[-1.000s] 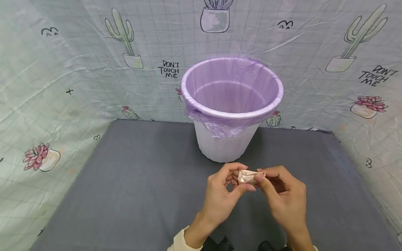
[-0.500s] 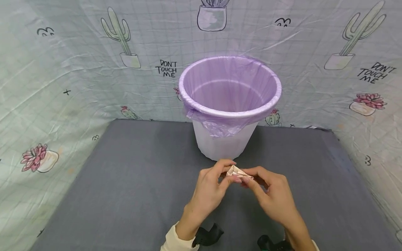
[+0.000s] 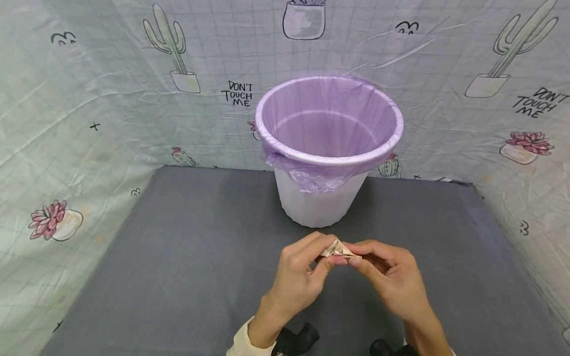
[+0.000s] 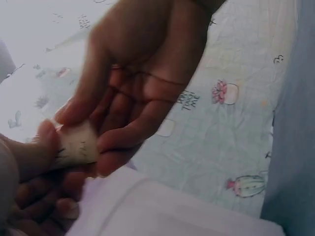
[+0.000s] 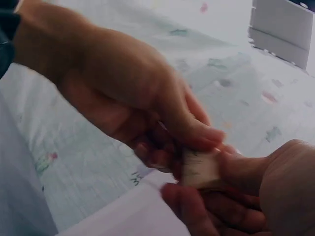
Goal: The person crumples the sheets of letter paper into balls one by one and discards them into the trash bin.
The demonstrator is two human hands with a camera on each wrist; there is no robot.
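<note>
A small cream-coloured folded paper (image 3: 339, 248) is held between both hands, just in front of the bin. My left hand (image 3: 297, 274) pinches its left side with thumb and fingers, covering part of it. On the other side, the thumb and fingers of my right hand (image 3: 396, 279) pinch its right end. From the head, a peaked, creased face of the paper shows above the thumbs. The left wrist view shows dark marks on the paper (image 4: 78, 145), and in the right wrist view a squarish face of the paper (image 5: 201, 169) shows between the fingertips.
A white bin (image 3: 318, 207) lined with a purple plastic bag (image 3: 329, 118) stands behind the hands on a grey table surface (image 3: 191, 257). Cactus-printed cloth (image 3: 213, 49) hangs along the back and both sides. Black devices (image 3: 296, 338) sit at the wrists.
Both hands have shifted slightly left with the folded paper. The paper has turned between the fingers, from a long flat face to a peaked one. The bin has stayed in place.
</note>
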